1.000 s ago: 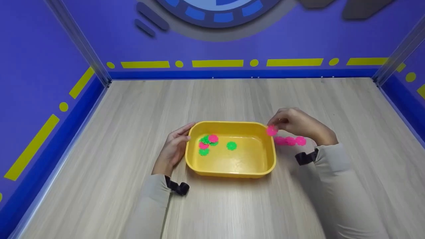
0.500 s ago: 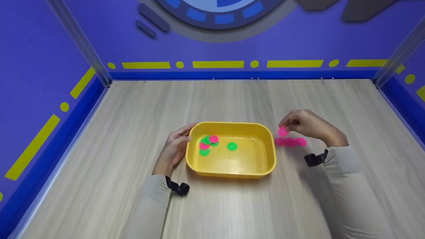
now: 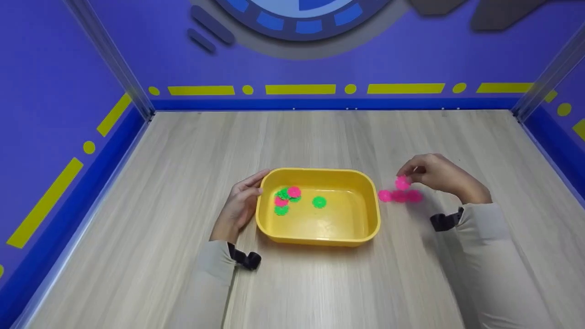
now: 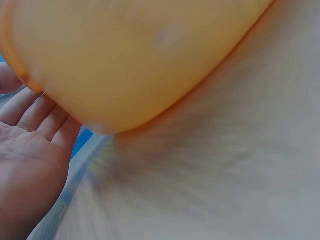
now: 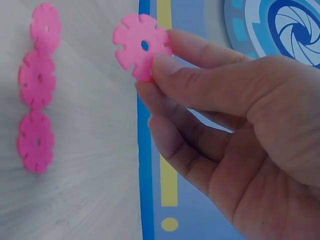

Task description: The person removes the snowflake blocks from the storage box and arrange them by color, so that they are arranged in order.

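A pink notched disc, a snowflake building piece (image 3: 403,183), is pinched between thumb and fingers of my right hand (image 3: 441,174). In the right wrist view this piece (image 5: 137,47) shows slots round its edge and a hole in the middle. Just below it on the table lies a row of pink snowflake pieces (image 3: 399,196), apparently joined edge to edge. My left hand (image 3: 240,203) grips the left side of a yellow plastic tub (image 3: 317,240), thumb at the rim and fingers along the outer wall. Inside the tub are several green and pink snowflake pieces (image 3: 282,210).
One green piece (image 3: 319,202) lies alone near the tub's middle. The wood-grain table (image 3: 219,141) is bordered by a purple-blue wall (image 3: 297,68) with yellow markings at the back and sides. Black wrist straps (image 3: 249,260) sit on both forearms.
My right hand has moved rightward from the tub's right rim with the pinched pink snowflake piece, now above the pink row. The left hand and the tub stay put.
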`<state>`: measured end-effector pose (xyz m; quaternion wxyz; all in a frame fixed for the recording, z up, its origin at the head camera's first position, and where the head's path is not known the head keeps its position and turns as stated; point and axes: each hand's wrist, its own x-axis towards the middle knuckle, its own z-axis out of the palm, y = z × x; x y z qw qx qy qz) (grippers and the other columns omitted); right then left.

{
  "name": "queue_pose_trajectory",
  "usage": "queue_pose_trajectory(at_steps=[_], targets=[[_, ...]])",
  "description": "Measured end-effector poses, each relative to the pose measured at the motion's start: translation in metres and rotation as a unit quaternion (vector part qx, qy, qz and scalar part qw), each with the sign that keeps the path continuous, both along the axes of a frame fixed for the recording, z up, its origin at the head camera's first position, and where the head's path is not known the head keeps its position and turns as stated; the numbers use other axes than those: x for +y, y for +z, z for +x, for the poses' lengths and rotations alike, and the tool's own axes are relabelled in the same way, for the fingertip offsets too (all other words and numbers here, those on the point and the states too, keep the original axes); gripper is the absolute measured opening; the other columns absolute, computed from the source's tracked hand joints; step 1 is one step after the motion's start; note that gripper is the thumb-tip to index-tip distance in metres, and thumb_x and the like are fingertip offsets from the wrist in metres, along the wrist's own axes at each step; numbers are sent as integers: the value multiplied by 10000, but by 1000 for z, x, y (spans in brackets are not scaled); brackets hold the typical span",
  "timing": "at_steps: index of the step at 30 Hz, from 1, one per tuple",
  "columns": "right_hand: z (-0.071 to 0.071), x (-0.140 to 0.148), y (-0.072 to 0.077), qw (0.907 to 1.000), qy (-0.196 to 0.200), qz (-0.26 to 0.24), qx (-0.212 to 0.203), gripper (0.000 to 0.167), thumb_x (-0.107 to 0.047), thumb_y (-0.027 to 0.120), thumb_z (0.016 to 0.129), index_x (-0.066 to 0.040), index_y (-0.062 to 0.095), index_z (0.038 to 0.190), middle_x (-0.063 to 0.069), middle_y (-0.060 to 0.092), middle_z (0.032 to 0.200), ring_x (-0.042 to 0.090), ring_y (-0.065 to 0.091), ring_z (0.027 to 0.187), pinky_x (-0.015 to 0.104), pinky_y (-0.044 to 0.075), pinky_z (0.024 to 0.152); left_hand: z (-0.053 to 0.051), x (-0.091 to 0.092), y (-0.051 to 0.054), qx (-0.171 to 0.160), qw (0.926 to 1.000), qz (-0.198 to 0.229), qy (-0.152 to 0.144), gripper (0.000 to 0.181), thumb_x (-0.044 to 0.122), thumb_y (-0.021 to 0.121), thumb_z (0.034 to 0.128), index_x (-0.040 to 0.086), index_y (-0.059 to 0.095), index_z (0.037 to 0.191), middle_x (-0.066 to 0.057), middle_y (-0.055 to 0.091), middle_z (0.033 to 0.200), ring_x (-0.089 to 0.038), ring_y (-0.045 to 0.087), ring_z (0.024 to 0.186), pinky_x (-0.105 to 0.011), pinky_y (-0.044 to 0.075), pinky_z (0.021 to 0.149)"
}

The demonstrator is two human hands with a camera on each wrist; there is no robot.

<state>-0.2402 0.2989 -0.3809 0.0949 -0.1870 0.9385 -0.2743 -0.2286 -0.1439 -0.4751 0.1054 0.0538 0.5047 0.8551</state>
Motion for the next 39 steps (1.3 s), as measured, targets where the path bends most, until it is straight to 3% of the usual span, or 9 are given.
queue_pose_trajectory(at_steps=[15,25,33,39], targets=[[-2,23,-8,9987,-351,270,-236,228,44,625,854,-57,746,1019,131,715,1015,282,619,950,436,547,833,-1,0,0,33,10000,-5,15,588,-107,468,812,-135,384,1393,-179,514,1396,-196,521,1240,-299,430,1048],[-3,36,-15,9989,-303,277,-237,209,56,633,829,-48,753,966,120,726,958,267,625,908,255,505,703,0,-2,-1,69,9999,-98,-66,584,-95,473,827,-112,387,1404,-188,493,1411,-191,541,1226,-288,463,1011],[-4,43,-21,9981,-353,369,-343,223,84,613,832,-38,750,959,136,721,972,316,609,964,454,519,822,0,-1,0,-14,10000,-14,0,583,-109,470,824,-123,383,1400,-164,522,1389,-177,547,1215,-275,464,1007],[-3,47,-24,9975,-407,421,-389,241,95,595,834,-57,755,929,128,720,967,314,605,957,473,505,825,0,-1,0,-44,10000,-8,38,586,-116,469,818,-126,383,1398,-192,471,1436,-183,515,1251,-283,439,1037]])
